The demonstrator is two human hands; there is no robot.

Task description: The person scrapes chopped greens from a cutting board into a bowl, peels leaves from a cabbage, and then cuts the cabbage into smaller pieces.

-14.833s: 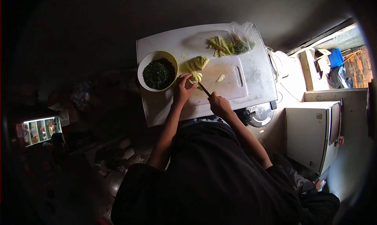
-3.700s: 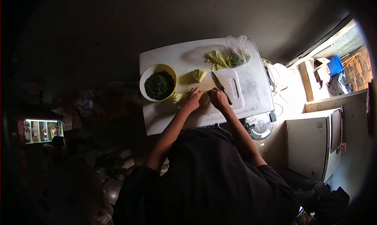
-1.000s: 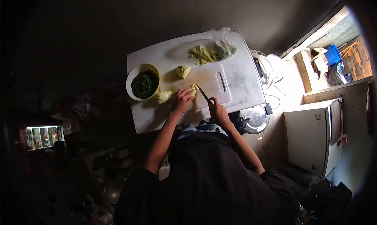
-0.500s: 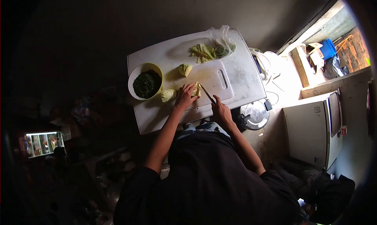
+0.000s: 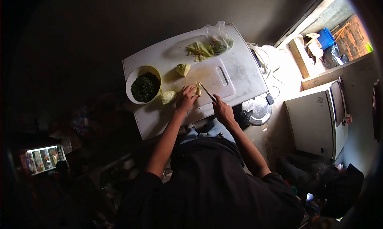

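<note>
While the left hand (image 5: pixel 185 99) is holding the cabbage piece (image 5: pixel 197 88) down on the cutting board (image 5: pixel 217 75) | right hand (image 5: pixel 223 111) is clasping the knife (image 5: pixel 207 92) in a closed grip | blade is meeting the cabbage piece

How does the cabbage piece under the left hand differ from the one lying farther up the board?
The held cabbage piece is pinned by the left hand, the knife in the right hand against it; the far cabbage piece lies untouched. The held one sits nearer the person on the cutting board, the far one at its far left corner. Both are pale yellow-green.
</note>
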